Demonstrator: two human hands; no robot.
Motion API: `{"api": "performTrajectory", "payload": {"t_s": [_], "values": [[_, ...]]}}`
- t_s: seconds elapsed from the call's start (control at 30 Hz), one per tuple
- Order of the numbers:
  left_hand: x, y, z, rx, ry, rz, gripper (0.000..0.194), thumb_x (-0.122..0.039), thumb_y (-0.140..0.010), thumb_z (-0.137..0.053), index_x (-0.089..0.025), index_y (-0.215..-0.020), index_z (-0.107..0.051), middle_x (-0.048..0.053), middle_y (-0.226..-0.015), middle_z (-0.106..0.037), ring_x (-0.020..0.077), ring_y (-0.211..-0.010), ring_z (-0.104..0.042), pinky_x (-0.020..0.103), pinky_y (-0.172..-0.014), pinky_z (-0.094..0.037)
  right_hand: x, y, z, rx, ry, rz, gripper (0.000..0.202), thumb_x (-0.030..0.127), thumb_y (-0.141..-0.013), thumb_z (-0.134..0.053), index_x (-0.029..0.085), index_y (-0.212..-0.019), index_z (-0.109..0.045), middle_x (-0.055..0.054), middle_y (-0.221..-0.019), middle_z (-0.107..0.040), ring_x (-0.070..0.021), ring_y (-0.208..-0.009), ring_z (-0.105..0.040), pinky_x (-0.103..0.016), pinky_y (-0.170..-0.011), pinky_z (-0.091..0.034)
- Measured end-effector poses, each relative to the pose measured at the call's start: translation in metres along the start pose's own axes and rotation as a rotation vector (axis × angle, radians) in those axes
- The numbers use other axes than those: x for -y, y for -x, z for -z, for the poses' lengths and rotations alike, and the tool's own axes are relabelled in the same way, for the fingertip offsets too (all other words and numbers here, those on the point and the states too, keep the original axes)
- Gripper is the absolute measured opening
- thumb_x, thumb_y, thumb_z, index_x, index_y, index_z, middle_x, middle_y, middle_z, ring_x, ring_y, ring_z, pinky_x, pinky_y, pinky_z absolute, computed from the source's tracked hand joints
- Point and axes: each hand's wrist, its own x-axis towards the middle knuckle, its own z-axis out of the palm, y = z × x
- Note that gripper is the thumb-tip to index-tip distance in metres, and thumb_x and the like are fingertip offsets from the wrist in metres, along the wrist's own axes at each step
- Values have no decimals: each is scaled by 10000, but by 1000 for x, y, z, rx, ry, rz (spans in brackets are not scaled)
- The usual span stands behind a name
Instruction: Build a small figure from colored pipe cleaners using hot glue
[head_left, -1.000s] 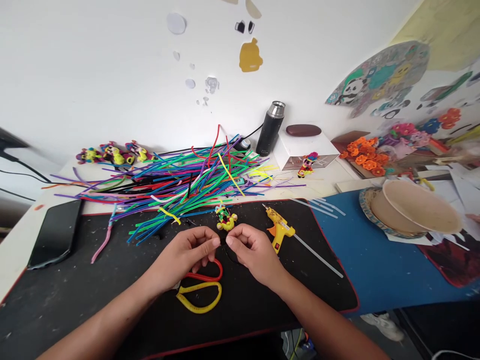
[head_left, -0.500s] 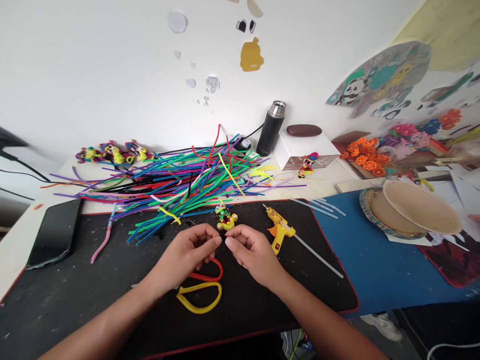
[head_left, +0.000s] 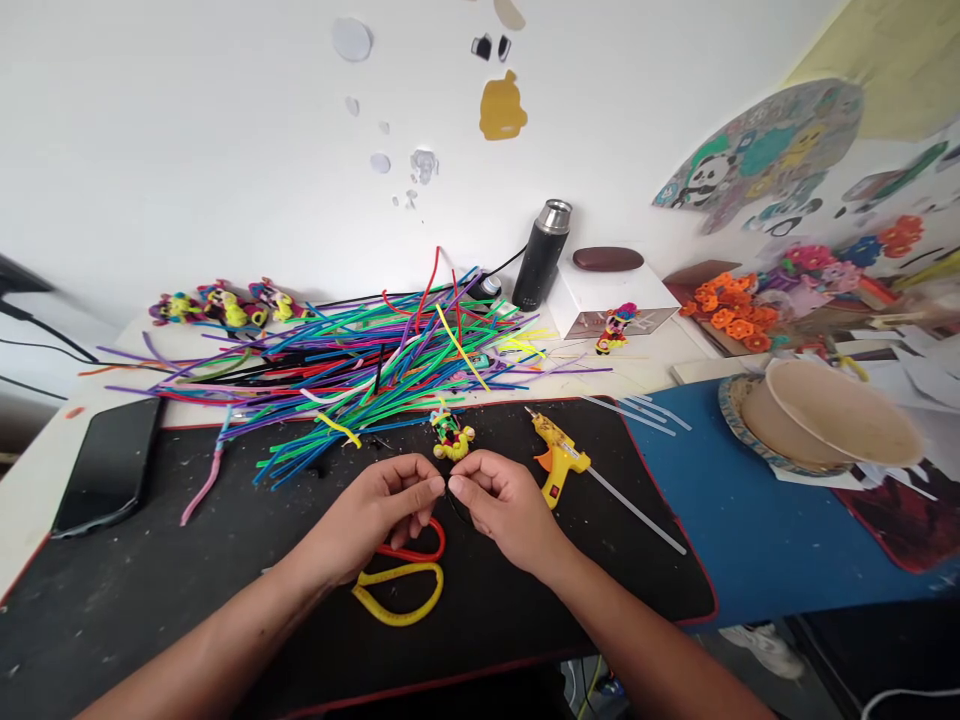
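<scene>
While a thin black strand (head_left: 459, 508) is pinched in the narrow grip of the left hand (head_left: 391, 508) and right hand (head_left: 510, 508) above a red-edged black mat (head_left: 525, 615), the white worktop (head_left: 34, 500) is backed by a white wall (head_left: 187, 150).

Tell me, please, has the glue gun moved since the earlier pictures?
No. The glue gun lies where it did against the mat, its nozzle still near the far edge and its stick still ending near the right edge.
</scene>
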Motion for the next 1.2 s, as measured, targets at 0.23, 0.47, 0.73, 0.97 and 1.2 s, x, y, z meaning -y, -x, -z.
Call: {"api": "performTrajectory", "payload": {"t_s": [0.23,0.47,0.73,0.97,1.2], "values": [[-9,6,5,-136,-178,-159,444,-596,-863,-763,-175,-992,-704,-41,-671,-576,88,-526,-464,193,-470,-377,-2,0,0,-39,13,-16,285,456,-929,-737,190,-868,-654,106,-546,-413,-60,-419,-305,-222,-421,-254],[-3,8,3,-183,-317,-254,336,-518,-890,-733,-184,-912,-759,26,-783,-691,161,-709,-593,257,-655,-515,0,1,0,-48,25,-33,297,469,-923,-731,189,-863,-653,109,-540,-407,-60,-413,-302,-224,-419,-247],[-5,7,-2,-193,-339,-216,362,-542,-875,-724,-184,-905,-765,15,-745,-676,158,-675,-580,247,-629,-491,-1,0,0,-55,32,-26,285,458,-930,-727,191,-863,-652,111,-534,-399,-62,-412,-302,-224,-422,-248],[2,7,-2,-191,-386,-267,285,-486,-876,-716,-202,-896,-735,-11,-711,-653,150,-630,-565,249,-613,-483,-1,3,-1,-47,25,-25,304,470,-925,-738,185,-860,-653,106,-539,-412,-62,-423,-314,-222,-424,-247],[3,5,0,-193,-555,-345,217,-432,-896,-707,-221,-860,-739,24,-799,-745,197,-741,-662,281,-713,-510,3,6,-3,-15,-43,-82,386,553,-875,-766,194,-836,-630,116,-511,-390,-60,-401,-287,-223,-407,-216]]}}
